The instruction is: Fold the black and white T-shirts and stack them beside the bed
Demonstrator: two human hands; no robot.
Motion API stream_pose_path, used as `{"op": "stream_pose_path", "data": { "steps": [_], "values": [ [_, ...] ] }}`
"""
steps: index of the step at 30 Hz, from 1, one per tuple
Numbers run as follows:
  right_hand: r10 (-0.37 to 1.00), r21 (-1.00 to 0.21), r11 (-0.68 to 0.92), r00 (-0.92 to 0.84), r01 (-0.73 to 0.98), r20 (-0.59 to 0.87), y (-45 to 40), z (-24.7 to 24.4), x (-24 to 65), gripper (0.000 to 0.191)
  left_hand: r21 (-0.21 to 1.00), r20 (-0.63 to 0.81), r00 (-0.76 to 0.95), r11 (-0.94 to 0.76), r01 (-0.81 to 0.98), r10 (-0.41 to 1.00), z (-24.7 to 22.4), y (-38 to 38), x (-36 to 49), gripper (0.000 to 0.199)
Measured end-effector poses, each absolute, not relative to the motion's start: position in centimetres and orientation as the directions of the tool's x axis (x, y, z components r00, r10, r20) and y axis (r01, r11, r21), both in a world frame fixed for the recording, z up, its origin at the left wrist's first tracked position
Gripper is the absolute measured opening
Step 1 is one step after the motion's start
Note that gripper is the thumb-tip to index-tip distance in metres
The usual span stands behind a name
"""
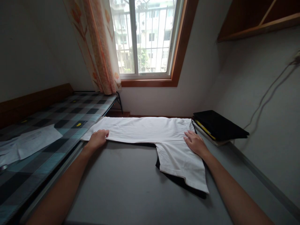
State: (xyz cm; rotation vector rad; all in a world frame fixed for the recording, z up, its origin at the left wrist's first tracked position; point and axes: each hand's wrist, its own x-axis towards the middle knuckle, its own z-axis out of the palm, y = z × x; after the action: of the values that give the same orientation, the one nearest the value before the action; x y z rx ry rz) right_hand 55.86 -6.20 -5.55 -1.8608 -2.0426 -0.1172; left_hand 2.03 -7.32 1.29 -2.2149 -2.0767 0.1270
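Observation:
A white T-shirt (140,128) lies folded lengthwise across the grey table, its sleeve (181,159) pointing toward me. Black fabric (182,182) shows from underneath along the sleeve and the near edge. At the shirt's left end, my left hand (97,139) has its fingers curled closed at the near edge of the cloth. My right hand (195,143) rests on the shirt near the shoulder, fingers stretched out over the fabric and holding nothing.
A black folder-like item (220,125) lies on papers at the table's right, against the wall. Left of the table stands a bed with a checked cover (79,112) and white papers (35,140). Beyond are a curtain (98,47) and a window (152,37).

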Motion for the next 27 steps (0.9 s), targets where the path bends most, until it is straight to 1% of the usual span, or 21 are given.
{"op": "stream_pose_path", "data": {
  "steps": [3,9,27],
  "values": [
    [0.944,-0.187,0.115,-0.049,0.976,0.325,-6.24,-5.47,55.81,0.044,-0.107,-0.052,-0.018,0.013,0.994,0.998,0.99,-7.03,1.8,0.02],
    [0.948,-0.185,0.11,-0.048,0.977,0.315,-6.29,-5.32,55.74,0.045,-0.092,-0.092,-0.022,0.014,0.996,0.996,0.41,-6.58,1.36,0.014],
    [0.942,-0.197,0.125,-0.053,0.973,0.332,-6.3,-5.46,55.76,0.046,-0.084,-0.076,0.008,-0.014,0.996,0.997,0.57,-6.67,1.75,0.014]
  ]
}}
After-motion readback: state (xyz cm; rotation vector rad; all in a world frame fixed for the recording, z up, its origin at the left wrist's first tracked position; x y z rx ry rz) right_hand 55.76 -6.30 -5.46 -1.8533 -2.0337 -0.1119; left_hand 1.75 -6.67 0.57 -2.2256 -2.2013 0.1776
